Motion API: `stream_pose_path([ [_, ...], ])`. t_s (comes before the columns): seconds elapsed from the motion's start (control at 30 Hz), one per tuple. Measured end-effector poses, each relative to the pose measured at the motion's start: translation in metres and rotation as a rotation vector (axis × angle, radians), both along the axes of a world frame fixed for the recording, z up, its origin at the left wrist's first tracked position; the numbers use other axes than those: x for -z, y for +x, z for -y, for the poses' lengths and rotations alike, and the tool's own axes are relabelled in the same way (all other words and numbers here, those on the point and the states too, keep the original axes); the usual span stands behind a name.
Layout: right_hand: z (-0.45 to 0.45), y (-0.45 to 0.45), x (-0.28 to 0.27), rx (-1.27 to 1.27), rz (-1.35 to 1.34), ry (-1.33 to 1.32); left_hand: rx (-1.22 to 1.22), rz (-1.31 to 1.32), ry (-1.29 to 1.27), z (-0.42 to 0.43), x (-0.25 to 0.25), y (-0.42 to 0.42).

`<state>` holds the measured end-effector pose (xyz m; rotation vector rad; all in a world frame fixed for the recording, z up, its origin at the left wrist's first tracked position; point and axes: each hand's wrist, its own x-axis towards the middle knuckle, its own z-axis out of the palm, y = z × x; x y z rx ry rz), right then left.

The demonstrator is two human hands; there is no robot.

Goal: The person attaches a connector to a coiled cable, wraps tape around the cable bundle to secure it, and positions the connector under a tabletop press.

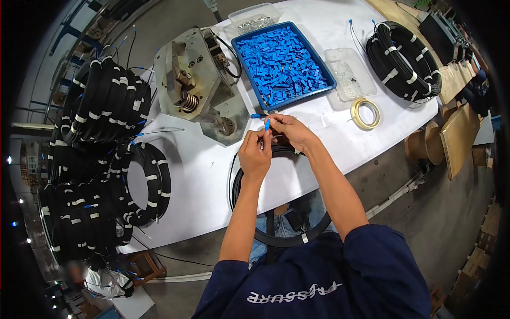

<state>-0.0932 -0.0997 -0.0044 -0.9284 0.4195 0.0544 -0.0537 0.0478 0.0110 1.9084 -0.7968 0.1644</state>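
Close together above the table's near part, both hands pinch a small blue connector (267, 125). My left hand (255, 151) is on its left side, fingers closed. From the right, my right hand (292, 132) holds it between closed fingertips. Another blue piece (257, 116) sticks out just beyond the fingers. Below the hands, a black cable coil (237, 186) lies partly on the table edge and partly over the lap. Beyond them stands a blue tray (330, 85) full of small blue pieces (284, 66).
A metal press (199, 80) stands left of the tray. Black cable coils (106, 101) are stacked at the left; another coil (404, 61) lies at the right. Near the tray are clear boxes (350, 74) and a tape roll (365, 113). A person (106, 282) is at the lower left.
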Motion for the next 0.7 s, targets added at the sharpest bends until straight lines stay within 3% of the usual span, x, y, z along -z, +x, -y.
stream_pose_path([
  [0.27, 0.0015, 0.0005, 0.0031, -0.018, -0.009, 0.026, 0.027, -0.104, -0.032, 0.0016, 0.0025, 0.0014],
  [0.37, 0.0010, 0.0009, 0.0072, -0.009, -0.010, 0.035, 0.030, 0.019, -0.035, 0.0032, 0.0039, 0.0050],
  [0.57, 0.0014, 0.0006, 0.0020, -0.014, -0.007, 0.069, 0.030, -0.114, -0.035, 0.0060, -0.0011, 0.0035],
  [0.7, 0.0020, 0.0015, 0.0058, 0.047, -0.050, 0.094, 0.011, -0.059, -0.012, 0.0076, 0.0031, 0.0054],
])
